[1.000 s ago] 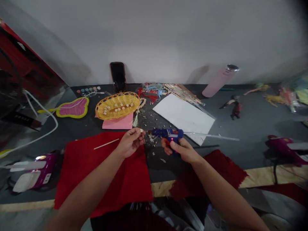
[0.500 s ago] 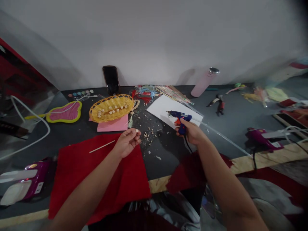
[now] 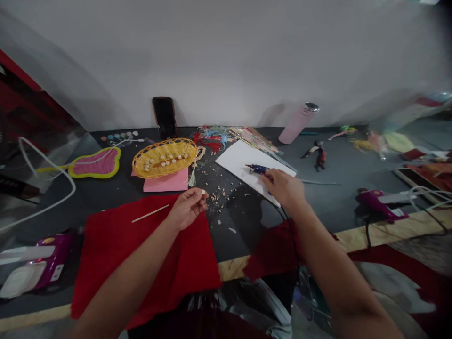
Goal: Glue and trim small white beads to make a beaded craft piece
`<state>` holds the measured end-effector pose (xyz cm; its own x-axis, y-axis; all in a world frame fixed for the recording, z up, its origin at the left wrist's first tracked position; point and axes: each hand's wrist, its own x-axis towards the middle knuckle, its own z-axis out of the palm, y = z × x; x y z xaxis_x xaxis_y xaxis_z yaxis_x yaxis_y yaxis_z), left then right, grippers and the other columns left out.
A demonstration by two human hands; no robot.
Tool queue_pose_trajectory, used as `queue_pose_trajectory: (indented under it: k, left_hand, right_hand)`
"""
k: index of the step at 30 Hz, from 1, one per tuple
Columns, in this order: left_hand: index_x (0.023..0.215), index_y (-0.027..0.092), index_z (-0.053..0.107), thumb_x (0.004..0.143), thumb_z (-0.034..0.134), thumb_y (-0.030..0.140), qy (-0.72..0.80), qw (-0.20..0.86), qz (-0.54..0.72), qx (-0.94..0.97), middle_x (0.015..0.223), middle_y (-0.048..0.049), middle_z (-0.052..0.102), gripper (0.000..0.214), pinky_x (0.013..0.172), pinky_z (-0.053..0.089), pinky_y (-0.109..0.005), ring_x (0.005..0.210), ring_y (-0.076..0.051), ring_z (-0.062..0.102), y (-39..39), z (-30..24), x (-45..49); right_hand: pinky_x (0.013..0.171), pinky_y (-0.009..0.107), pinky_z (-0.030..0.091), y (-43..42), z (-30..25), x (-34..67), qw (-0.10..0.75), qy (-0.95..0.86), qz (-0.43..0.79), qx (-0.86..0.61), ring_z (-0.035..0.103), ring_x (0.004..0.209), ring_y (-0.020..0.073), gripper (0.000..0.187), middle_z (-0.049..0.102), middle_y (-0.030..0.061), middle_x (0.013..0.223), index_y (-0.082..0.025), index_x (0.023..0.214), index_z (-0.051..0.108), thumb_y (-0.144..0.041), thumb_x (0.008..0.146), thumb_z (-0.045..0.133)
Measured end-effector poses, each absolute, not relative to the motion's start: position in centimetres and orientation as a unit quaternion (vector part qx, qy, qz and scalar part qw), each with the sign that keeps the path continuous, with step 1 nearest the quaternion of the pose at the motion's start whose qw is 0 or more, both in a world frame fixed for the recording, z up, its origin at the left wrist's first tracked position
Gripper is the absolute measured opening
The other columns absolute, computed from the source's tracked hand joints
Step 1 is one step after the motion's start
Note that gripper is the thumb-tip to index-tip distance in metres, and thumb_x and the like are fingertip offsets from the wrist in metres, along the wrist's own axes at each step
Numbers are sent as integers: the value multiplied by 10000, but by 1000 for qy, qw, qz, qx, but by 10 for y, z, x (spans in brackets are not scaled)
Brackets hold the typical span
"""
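Left hand (image 3: 186, 207): thumb and fingertips pinched narrow on a small pale bead (image 3: 203, 191), held above the far edge of the red cloth (image 3: 141, 254). Right hand (image 3: 285, 188): fingers curled around the handle of the blue glue gun (image 3: 257, 168). The gun lies low on the white sheet (image 3: 237, 159), nozzle pointing left. Loose beads (image 3: 221, 195) are scattered between the hands. Yellow basket (image 3: 192, 149) sits beyond.

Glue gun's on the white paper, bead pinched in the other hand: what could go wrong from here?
The glue gun, gripped by the right hand, rests on the white sheet: glue may drip and stick there. The tiny bead pinched by the left hand could slip into the loose beads scattered nearby.
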<state>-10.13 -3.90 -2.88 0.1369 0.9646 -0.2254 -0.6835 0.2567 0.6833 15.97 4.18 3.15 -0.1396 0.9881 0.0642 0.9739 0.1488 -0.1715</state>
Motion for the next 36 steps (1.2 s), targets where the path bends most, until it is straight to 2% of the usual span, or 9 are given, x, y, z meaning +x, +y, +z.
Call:
queue_pose_trajectory:
  k: [2,5,9,12,15,20,23,27,36]
  left_hand:
    - [727,118,604,730,673,208,330,722,567,219,753,-26,595,113,565,442,-210,577,-58,479,-39,-29,-101]
    - [735,122,607,734,669,209,333,720,568,219,771,-29,607,107,570,447,-215,577,-59,488,-39,-31,-101]
    - [750,122,607,743,660,206,329,721,569,218,798,-33,610,99,580,453,-216,584,-58,493,-39,-35,-102]
    - [733,128,593,740,661,203,330,723,563,226,792,-29,614,101,572,452,-202,579,-57,503,-39,-34,-103]
    - [711,129,581,725,676,218,344,728,547,231,769,-26,617,131,558,454,-190,565,-56,512,-39,-31,-103]
    - [735,122,590,744,660,236,373,735,516,232,746,-24,610,134,572,467,-188,565,-55,517,-41,-29,-99]
    - [720,124,577,746,660,241,367,744,510,229,685,-5,583,146,574,461,-188,569,-61,520,-43,-30,-93]
    - [708,121,571,734,673,270,357,750,507,228,621,7,547,182,568,445,-192,560,-70,514,-46,-29,-88]
    - [707,123,573,736,672,261,352,755,503,231,623,5,550,172,582,434,-201,571,-73,510,-45,-30,-88]
  right_hand:
    - [652,259,406,26,35,136,82,-810,63,-578,586,844,202,209,640,88,946,-199,891,629,-355,856,494]
    - [656,251,401,12,29,107,33,-866,110,-487,584,826,182,147,631,65,938,-205,838,626,-299,854,513]
    - [649,257,400,10,8,93,-25,-861,98,-498,588,855,199,200,620,73,909,-191,854,615,-362,855,511]
    - [643,261,407,13,-3,94,-31,-856,85,-508,594,844,200,199,618,74,907,-186,852,603,-338,870,475]
    - [666,265,420,13,-7,96,24,-867,103,-487,590,840,193,183,612,71,893,-190,849,604,-289,878,452]
    - [762,267,450,4,-2,90,269,-875,197,-352,569,851,163,194,603,77,892,-191,900,604,-273,900,428]
    - [755,274,471,-3,-3,85,348,-869,201,-290,568,823,155,144,605,70,869,-196,880,598,-248,886,464]
    - [732,261,482,-7,-10,81,377,-865,186,-273,569,804,144,92,607,61,856,-186,873,592,-207,867,503]
    - [744,258,485,-6,-20,79,366,-864,189,-289,571,813,138,89,604,55,873,-189,886,593,-218,870,510]
